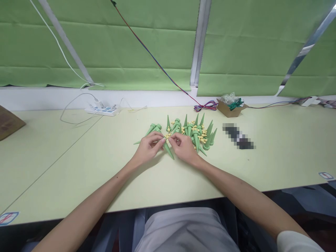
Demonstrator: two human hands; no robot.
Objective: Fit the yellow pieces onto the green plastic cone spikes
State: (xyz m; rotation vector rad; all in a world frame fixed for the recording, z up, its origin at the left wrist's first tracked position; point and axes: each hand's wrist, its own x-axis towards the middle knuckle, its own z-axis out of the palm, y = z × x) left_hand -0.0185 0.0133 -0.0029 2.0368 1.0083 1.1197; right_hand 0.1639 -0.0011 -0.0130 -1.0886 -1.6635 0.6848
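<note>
- Green plastic cone spike point(168, 149) is sitting between my two hands, its pointed tip angling down toward me over the pale green tabletop point(78, 157); I am seeing a small yellow piece point(167, 136) right at its wide end, where my fingertips are meeting.
- My left hand point(148, 147) is curling around the wide end of the spike from the left, fingers pinching inward; how much of the grip is on the spike and how much on the yellow piece I cannot tell.
- My right hand point(183, 146) is closing in from the right, thumb and forefinger pinched at the same spot, touching the left fingertips or nearly so.
- Just behind my hands a heap of matching green spikes point(195, 133) is lying and standing mixed with more little yellow parts point(202, 138); a few spikes are pointing upright, others are lying flat toward the left.
- Farther back and to the right, a small open cardboard box point(231, 109) is holding crumpled clear plastic and something dark green.
- A bundle of red and blue wires point(207, 105) is lying coiled near that box, with one strand running up across the green blinds point(118, 45).
- At the back left, a white power strip point(103, 110) is resting on the table with white cables looping around it.
- A brown cardboard edge point(9, 122) is showing at the far left.
</note>
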